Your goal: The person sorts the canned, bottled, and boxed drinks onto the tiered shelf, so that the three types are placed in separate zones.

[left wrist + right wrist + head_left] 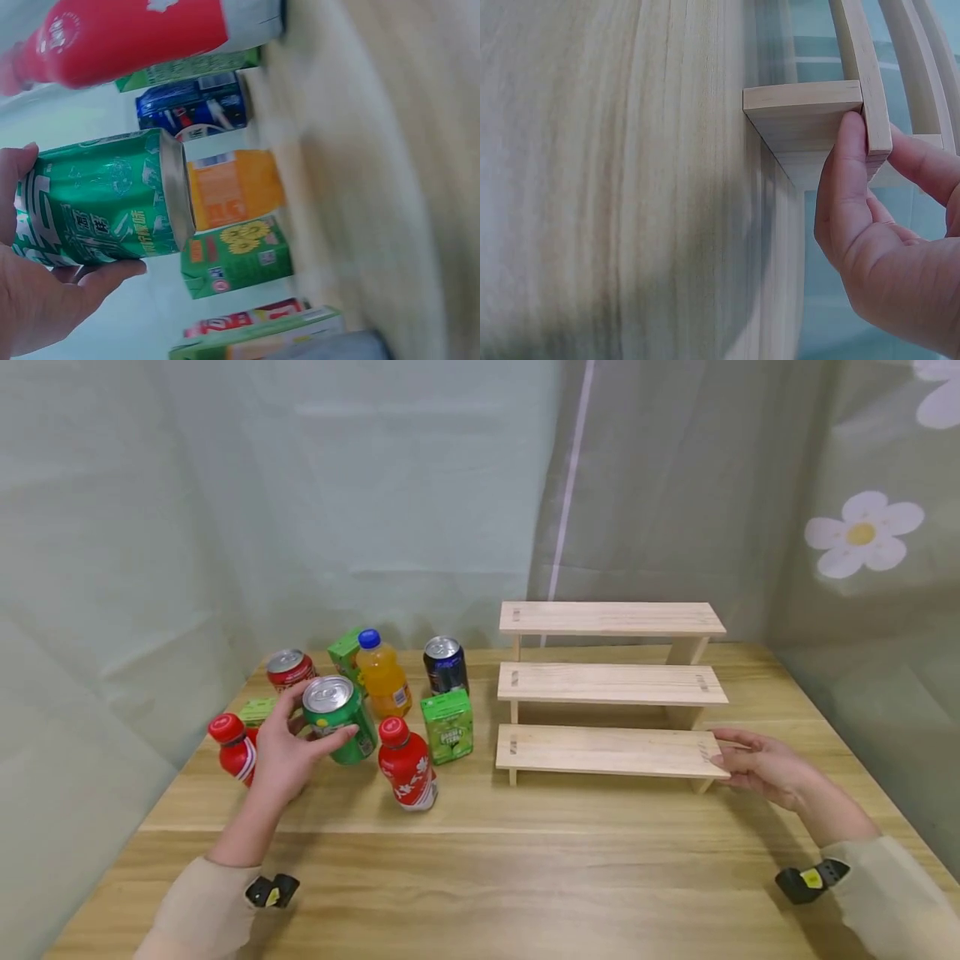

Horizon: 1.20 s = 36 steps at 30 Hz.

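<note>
In the head view my left hand (288, 752) grips a green soda can (351, 727) among the drinks at the left. Thumb and fingers wrap around the can's sides, and in the left wrist view the green can (105, 199) is held clear of the tabletop. At the right, my right hand (765, 768) pinches the right end of the lowest board of a three-step wooden shelf (607, 752). The right wrist view shows that hand (885, 232) with the thumb and fingers on opposite faces of the board end (877, 135).
Around the can stand red bottles (407, 768) (236, 752), a green juice carton (448, 727), an orange drink bottle (386, 677), a dark blue can (446, 667) and a red can (290, 668). More green cartons stand partly hidden behind. A curtain hangs behind the wooden table (525, 877).
</note>
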Available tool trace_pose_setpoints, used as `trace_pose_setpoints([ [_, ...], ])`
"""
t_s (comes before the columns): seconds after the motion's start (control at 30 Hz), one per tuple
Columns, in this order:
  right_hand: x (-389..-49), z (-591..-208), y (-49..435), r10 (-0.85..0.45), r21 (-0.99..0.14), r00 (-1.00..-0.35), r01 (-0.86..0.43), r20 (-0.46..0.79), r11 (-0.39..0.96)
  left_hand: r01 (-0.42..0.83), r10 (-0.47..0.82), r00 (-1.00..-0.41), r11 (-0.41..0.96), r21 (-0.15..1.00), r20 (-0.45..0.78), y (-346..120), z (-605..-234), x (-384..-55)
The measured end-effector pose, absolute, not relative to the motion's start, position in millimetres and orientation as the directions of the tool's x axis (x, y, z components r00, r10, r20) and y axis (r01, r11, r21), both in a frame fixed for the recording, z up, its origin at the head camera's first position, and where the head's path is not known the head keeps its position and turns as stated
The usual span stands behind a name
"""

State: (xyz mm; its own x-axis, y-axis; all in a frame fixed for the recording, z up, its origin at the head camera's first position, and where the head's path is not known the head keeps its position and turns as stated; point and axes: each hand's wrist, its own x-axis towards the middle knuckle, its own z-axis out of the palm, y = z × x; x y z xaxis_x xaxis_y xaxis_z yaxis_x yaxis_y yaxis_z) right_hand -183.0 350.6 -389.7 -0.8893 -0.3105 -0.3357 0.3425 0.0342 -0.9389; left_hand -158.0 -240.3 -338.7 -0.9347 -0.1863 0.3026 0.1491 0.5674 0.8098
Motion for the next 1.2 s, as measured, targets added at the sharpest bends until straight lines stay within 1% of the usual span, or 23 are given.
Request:
trace_pose_setpoints([
  [0.2,-184.5,-391.2,351.6,-0.328,-0.942,-0.887,0.336,-0.325,0.027,0.165,-0.168,-0.934,0.579,0.799,0.315,-237.4,-320.8,-164.7],
  [0.57,-184.2,-386.9,348.3,-0.261,-0.927,-0.890,0.358,-0.375,0.114,0.255,-0.103,-0.914,0.604,0.755,0.391,-219.7,-287.1,-177.6],
  [0.73,-184.3,-386.7,345.5,-0.261,-0.927,-0.890,0.350,-0.373,0.131,0.302,-0.069,-0.907,0.582,0.755,0.416,-211.9,-270.8,-185.3],
  [0.97,-183.6,-385.6,343.7,-0.249,-0.927,-0.893,0.354,-0.374,0.121,0.285,-0.079,-0.918,0.551,0.784,0.388,-198.1,-249.5,-197.2],
  [1.2,-182.0,-385.9,342.4,-0.239,-0.924,-0.893,0.363,-0.381,0.117,0.331,-0.062,-0.905,0.520,0.787,0.422,-179.1,-235.3,-209.0],
])
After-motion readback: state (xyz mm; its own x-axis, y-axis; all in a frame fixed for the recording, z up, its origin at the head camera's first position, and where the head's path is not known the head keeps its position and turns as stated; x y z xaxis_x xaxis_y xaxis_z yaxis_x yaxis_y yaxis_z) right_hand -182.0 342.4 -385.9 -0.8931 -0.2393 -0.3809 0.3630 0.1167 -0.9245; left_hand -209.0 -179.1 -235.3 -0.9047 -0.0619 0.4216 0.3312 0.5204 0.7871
